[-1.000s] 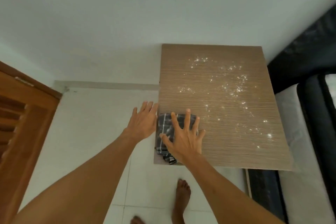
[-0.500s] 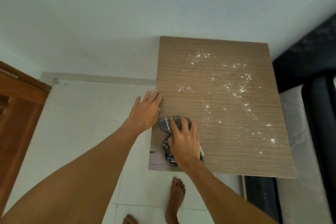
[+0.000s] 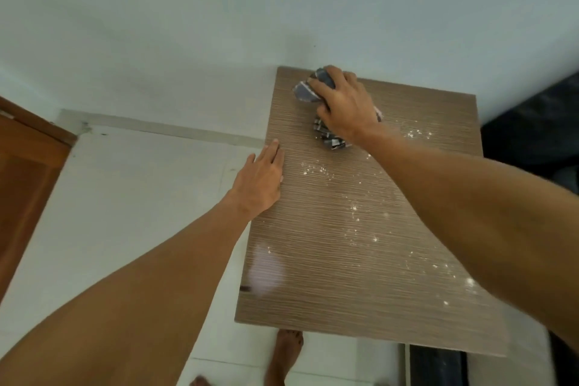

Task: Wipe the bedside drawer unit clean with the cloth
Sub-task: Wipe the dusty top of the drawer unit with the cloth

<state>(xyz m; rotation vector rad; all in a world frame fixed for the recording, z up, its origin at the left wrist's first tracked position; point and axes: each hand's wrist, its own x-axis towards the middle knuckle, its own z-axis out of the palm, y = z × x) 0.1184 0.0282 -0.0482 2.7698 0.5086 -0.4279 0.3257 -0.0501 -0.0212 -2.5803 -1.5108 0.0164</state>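
The bedside drawer unit's wood-grain top [image 3: 313, 276] fills the middle and right, seen from above. White specks of dust are scattered over its right half. My right hand [image 3: 344, 106] presses a bunched dark checked cloth [image 3: 305, 91] against the far left corner of the top, near the wall. The cloth shows above and below my fingers. My left hand [image 3: 261, 182] lies flat with fingers together on the top's left edge, holding nothing.
A pale wall [image 3: 219, 25] stands right behind the unit. A wooden door [image 3: 25, 182] is at the left. A dark bed and mattress [image 3: 532, 135] border the right side. My bare foot [image 3: 286, 354] stands on white floor tiles below the front edge.
My right hand closed on the cloth and slid it from the near left corner up to the far left corner. My left hand stayed at the left edge.
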